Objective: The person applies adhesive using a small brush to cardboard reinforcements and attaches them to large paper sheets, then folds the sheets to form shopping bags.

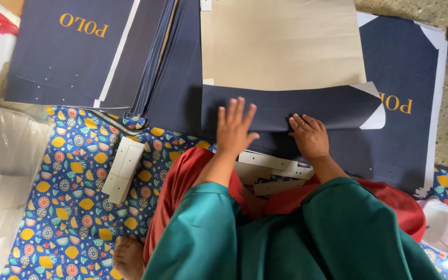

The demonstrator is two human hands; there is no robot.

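I see my left hand (236,128) spread flat, fingers splayed and gripping nothing, pressing down on the folded navy flap (281,108) of a card sheet. My right hand (309,136) rests just beside it on the same flap with its fingers curled under, knuckles up; it bears on the card but I cannot tell whether it pinches an edge. The flap lies folded over the near edge of a brown card panel (281,44) (its unprinted inner side, by the look of it), which sits on a stack of flat navy sheets (405,67) reaching to the far right corner of the patterned floor mat (73,186). Just below my wrists, across my lap, lie several pale card strips (270,162). Another small bundle of pale strips (123,168) lies apart on the mat to my left. A second pile of navy sheets (73,46) sits at the mat's far left corner, and clear plastic wrap (1,171) bunches along its left edge.
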